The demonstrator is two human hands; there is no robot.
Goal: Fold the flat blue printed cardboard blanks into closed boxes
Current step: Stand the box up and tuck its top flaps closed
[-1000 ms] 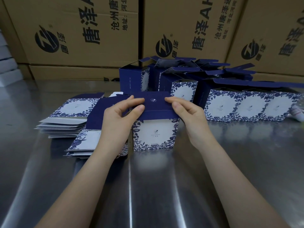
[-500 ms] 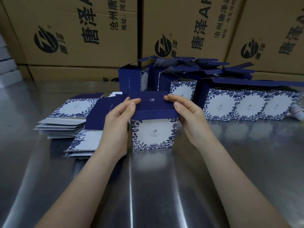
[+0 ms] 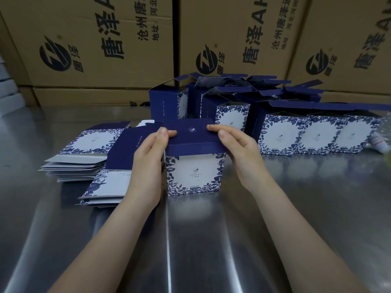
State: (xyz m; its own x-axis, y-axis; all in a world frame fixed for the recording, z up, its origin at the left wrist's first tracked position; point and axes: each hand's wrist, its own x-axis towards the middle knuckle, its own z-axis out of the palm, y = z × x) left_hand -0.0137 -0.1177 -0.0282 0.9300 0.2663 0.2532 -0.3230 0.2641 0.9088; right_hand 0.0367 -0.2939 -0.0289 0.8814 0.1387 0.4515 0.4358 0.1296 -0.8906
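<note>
A blue-and-white floral box (image 3: 194, 173) stands upright on the steel table, its dark blue lid flap (image 3: 191, 132) folded over the top. My left hand (image 3: 149, 157) pinches the lid's left edge, thumb and fingers curled on it. My right hand (image 3: 239, 149) pinches the lid's right edge the same way. Flat blue printed blanks (image 3: 88, 144) lie in fanned stacks left of the box, partly hidden behind my left hand.
Several erected boxes with open lids (image 3: 296, 134) stand in rows behind and to the right. Large brown shipping cartons (image 3: 105, 49) wall off the back. A small white tube (image 3: 379, 142) lies at the far right. The steel table (image 3: 211, 240) extends toward me.
The lid flap has come down further over the box top, and both hands have shifted slightly along its edges. The box itself stays in place.
</note>
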